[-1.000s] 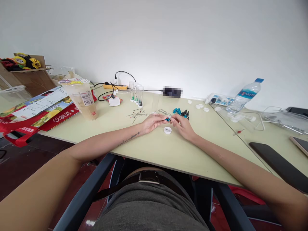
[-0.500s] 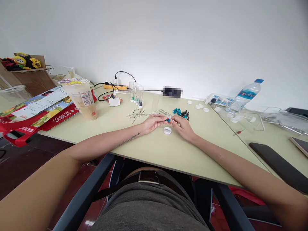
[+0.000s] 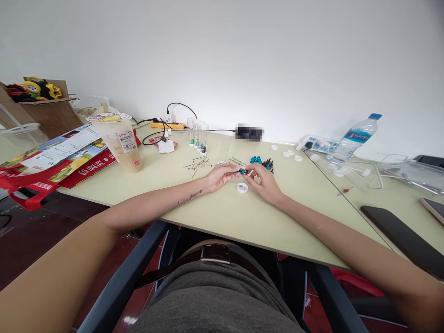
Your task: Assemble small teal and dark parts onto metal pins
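dark box (image 3: 249,132): blurred | pinched blue piece (image 3: 242,171): too small

White wall (image 3: 277,55), pale green table (image 3: 222,217), dark floor (image 3: 31,236).

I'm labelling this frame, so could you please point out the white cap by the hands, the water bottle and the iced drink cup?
white cap (image 3: 242,187), head view, centre of its top face.
water bottle (image 3: 353,137), head view, blue label.
iced drink cup (image 3: 126,150), head view, side wall.

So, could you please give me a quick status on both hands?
Left hand and right hand pinch one small blue piece between fingertips. White cap lies just below. Nothing in the way.
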The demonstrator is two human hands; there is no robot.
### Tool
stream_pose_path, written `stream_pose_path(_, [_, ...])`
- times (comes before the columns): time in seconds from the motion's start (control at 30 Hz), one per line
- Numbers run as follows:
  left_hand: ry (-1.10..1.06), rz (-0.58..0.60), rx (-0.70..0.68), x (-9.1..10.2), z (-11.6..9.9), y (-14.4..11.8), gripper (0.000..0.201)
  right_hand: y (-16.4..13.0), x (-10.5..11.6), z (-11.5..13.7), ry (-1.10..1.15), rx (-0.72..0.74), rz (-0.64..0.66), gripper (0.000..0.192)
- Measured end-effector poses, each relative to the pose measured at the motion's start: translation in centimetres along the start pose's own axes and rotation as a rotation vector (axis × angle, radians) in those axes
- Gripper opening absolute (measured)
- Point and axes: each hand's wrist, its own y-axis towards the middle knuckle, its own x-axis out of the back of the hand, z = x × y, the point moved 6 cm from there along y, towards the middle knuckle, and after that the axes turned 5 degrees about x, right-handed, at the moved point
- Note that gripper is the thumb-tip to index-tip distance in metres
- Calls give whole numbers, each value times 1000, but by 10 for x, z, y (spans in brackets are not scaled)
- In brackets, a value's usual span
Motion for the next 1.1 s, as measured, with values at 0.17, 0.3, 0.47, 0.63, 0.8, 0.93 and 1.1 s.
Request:
stream_pose_path(0.17, [11, 27, 12, -6, 0, -2, 10, 1, 0, 1, -24, 14, 51, 25])
stream_pose_path(0.3, [22, 14, 22, -5, 0, -2, 11, 1, 1, -1, 12, -10, 58, 33])
stream_pose_path(0.47, [-12, -7, 2, -2, -1, -2, 8, 0, 2, 0, 0, -15, -6, 24])
stream_pose_path(0.63, [-11, 8, 3, -3, 0, -2, 10, 0, 2, 2, -44, -1, 15, 23])
stream_pose_path(0.8, [0, 13, 12, -7, -1, -3, 11, 1, 1, 0, 3, -3, 52, 36])
stream_pose_path(0.93, [6, 33, 10, -8, 0, -3, 12, 2, -2, -4, 28, -7, 82, 39])
stream_pose_path(1.1, [-6, 12, 8, -6, 0, -3, 10, 0, -1, -4, 6, -22, 43, 24])
